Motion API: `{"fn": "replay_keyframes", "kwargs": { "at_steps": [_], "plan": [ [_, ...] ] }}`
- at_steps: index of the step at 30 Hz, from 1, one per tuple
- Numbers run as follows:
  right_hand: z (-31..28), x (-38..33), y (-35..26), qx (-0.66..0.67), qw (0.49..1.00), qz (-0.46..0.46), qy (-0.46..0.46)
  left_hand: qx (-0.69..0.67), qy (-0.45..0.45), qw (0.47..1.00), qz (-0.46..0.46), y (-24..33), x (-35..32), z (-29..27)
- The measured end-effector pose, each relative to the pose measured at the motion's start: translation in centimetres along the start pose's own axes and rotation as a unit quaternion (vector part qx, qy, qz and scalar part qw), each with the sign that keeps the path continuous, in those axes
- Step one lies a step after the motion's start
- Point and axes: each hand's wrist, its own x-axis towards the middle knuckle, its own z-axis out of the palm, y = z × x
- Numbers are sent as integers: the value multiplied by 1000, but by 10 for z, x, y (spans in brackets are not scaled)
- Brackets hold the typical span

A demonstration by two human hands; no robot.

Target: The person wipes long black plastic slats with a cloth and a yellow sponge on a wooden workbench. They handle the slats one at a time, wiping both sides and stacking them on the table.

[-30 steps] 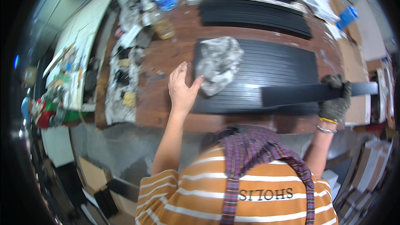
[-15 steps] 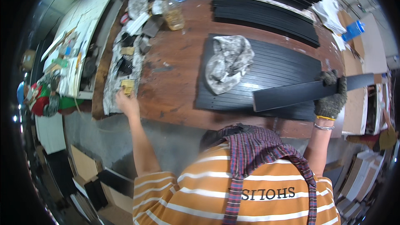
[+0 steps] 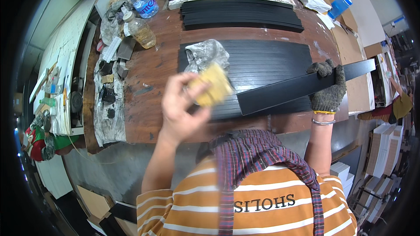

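Observation:
My bare left hand [image 3: 181,107] is closed on a yellow sponge block [image 3: 212,85], raised above the table and smeared by motion. The sponge is close to the left end of a flat black slat [image 3: 286,91]. My right hand [image 3: 327,88], in a dark knitted glove with a yellow cuff, grips that slat toward its right end and holds it tilted. Under the slat lies a row of black slats side by side [image 3: 271,61]. On their left part sits a crumpled grey-stained white rag [image 3: 206,54], partly hidden by the sponge.
Two stacks of black slats [image 3: 240,15] lie at the back. On the left are a stained cloth strip [image 3: 107,124] with small blocks, a bottle of yellowish liquid [image 3: 142,32] and a clear bottle [image 3: 142,0]. A blue bottle [image 3: 340,5] stands back right on the brown table [image 3: 148,76].
My left hand has picked the yellow sponge up off the cloth strip and carried it right, close to the slat. My right hand still holds the slat. The view has shifted to the right.

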Motion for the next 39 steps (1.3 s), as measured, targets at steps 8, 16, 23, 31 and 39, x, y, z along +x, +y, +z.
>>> {"fn": "replay_keyframes", "kwargs": {
  "at_steps": [8, 16, 23, 31, 39],
  "plan": [
    [-11, -4, -11, -47, 997, -50, 31, -2, -101, 992, 72, -3, -8, 10],
    [22, 1, -29, -61, 989, -66, -117, -150, 24, 983, -107, -44, -29, 10],
    [39, 39, -65, -280, 899, -318, 112, -264, 47, 939, -215, -35, -41, 38],
    [4, 42, -68, -181, 966, -181, 31, -270, 35, 947, -170, -26, -27, 37],
    [-3, 36, -63, -113, 984, -134, -28, -171, -110, 979, 28, -11, -7, 54]
  ]
}}
